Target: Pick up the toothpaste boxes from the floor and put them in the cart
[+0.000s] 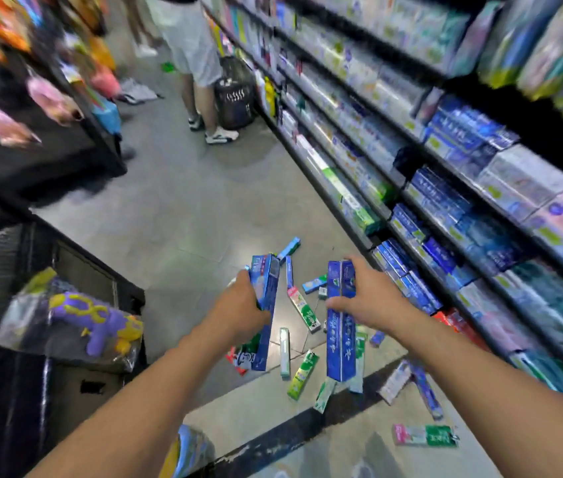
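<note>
Both bare forearms reach out over the aisle. The left hand (238, 305) is wrapped round a bundle of long blue toothpaste boxes (266, 305), thin glossy card with sharp corners, held upright above the floor. The right hand (369, 298) clasps a second pair of blue boxes (341, 322) the same way, thumb across the front.

Beneath them the loose boxes (302, 374) lie scattered on smooth grey floor tiles (176, 219), green, white, blue and pink, pointing every way; one pink and green box (425, 435) lies apart, closest to the feet. A dark stripe crosses the tiles there.

To the left stands the black cart (66, 257), with a crinkled plastic bag holding a purple toy (90, 322) inside.

The shelves (445, 208) run along the right, packed tight. Open floor stretches ahead to a person's legs (204, 108) beside a dark basket (235, 98).
</note>
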Tool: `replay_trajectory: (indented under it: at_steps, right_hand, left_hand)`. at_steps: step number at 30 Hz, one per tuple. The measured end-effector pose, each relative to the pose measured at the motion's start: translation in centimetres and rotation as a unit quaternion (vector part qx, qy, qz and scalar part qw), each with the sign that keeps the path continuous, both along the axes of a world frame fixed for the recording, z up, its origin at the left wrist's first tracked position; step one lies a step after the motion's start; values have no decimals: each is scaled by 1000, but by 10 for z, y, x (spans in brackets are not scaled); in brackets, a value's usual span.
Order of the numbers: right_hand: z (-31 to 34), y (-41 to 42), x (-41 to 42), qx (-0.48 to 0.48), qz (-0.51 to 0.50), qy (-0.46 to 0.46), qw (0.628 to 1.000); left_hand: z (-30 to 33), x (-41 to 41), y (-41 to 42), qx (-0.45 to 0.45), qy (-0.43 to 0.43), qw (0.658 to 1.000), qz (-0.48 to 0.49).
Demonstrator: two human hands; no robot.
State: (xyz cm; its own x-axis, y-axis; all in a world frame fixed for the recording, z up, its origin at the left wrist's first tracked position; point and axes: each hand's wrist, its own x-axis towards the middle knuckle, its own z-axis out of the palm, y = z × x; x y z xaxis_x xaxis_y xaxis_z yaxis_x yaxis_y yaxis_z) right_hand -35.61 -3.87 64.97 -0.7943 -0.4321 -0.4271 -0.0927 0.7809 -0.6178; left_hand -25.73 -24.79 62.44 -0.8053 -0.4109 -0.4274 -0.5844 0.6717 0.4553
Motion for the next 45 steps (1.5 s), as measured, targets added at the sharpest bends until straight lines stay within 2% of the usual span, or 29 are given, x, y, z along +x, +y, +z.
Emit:
replay_trajectory:
  at_steps: [4,9,15,20,26,31,34,38,41,45]
  right_hand:
    - [57,-5,10,-22,-11,33,999]
    - [99,7,24,-72,-78,53,993]
    - [116,49,50,-79,-172,71,979]
    - [124,118,84,-57,-263,98,958]
    - [142,240,138,-70,-398,130,906]
    - [149,364,208,-71,-487,149,858]
    - [153,445,265,-34,-524,156,836]
    - [159,551,350,-33,-600,158,784]
    - [162,622,422,-18,-647,157,746]
    - [165,695,514,10,-715,160,680]
  left_hand:
    - [66,-2,-8,-32,42,998,-24]
    - [114,-7,-13,-56,75,991,-96]
    - [133,-20,19,-68,85,969,-222]
    - [144,-29,87,-64,72,946,-310]
    - [160,-35,215,-82,74,887,-449]
    - [164,-15,362,-67,106,839,-530]
    - [165,16,455,-55,114,811,-572]
    - [157,66,573,-18,92,776,-624]
    - [158,110,656,-8,105,733,-672]
    - [162,175,756,-43,138,667,-731]
